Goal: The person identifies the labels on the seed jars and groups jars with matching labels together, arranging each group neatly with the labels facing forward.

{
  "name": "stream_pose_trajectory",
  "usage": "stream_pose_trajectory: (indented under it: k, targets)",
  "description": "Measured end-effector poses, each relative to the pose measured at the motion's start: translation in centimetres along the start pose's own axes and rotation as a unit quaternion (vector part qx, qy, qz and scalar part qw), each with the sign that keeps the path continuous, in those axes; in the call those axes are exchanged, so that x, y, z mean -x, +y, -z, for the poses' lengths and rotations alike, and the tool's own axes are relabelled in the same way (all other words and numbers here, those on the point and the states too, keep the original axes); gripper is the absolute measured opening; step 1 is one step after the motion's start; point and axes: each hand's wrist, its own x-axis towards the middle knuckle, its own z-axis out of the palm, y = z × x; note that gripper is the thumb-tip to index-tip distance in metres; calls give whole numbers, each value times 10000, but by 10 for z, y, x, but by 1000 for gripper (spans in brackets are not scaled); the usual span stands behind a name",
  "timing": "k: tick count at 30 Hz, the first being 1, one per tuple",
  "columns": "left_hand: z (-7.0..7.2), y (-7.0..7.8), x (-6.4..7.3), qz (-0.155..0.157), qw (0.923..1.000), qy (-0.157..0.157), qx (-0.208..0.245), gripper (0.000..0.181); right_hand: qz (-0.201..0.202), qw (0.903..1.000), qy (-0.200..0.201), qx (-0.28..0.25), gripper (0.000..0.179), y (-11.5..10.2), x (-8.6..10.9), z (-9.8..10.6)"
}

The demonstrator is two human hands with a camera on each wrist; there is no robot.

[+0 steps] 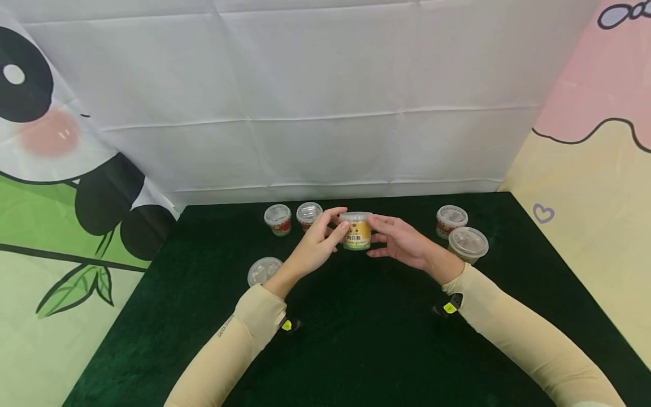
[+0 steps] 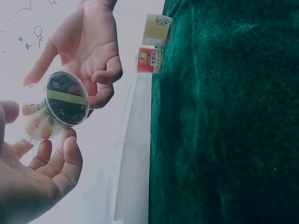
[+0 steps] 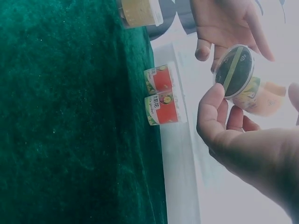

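A small clear plastic cup with a yellow sunflower label and a clear lid [image 1: 357, 232] is held up between both hands above the far half of the table. My left hand [image 1: 317, 240] grips its left side, thumb at the front. From the right, my right hand [image 1: 402, 240] holds it with thumb and fingers, the lower fingers spread. Both wrist views show the cup's dark base [image 2: 67, 99] crossed by a pale green strip. In the right wrist view my right hand [image 3: 243, 135] has a fingertip at the base's edge.
Two red-labelled cups [image 1: 277, 220] stand behind my left hand, one partly covered by it. A lidded cup [image 1: 264, 271] sits by the left wrist. On the right are a red-labelled cup [image 1: 451, 219] and a wider-lidded cup [image 1: 468, 243]. Dark green cloth [image 1: 356, 350] covers the table; a white curtain [image 1: 315, 102] hangs behind.
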Motion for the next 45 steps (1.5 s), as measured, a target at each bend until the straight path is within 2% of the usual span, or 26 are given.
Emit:
stream_pose_trajectory:
  k: [7,15,31,38,45]
  targets:
    - [4,-1,3,96,9999,41,122,44,99,9999,33,-10,62,0,-1,-3]
    - [8,-1,6,107,9999,28,20,49,59,10000,0,13,62,1,-2,-6]
    - [13,-2,10,180,9998,12,20,45,-16,10000,-33,4,65,1,-5,-10]
    - [22,5,14,102,9999,-65,-64,44,18,9999,-99,41,60,0,-8,-13]
    - [33,9,21,284,9993,-187,-181,44,-38,9997,-176,175,63,1,-13,-20]
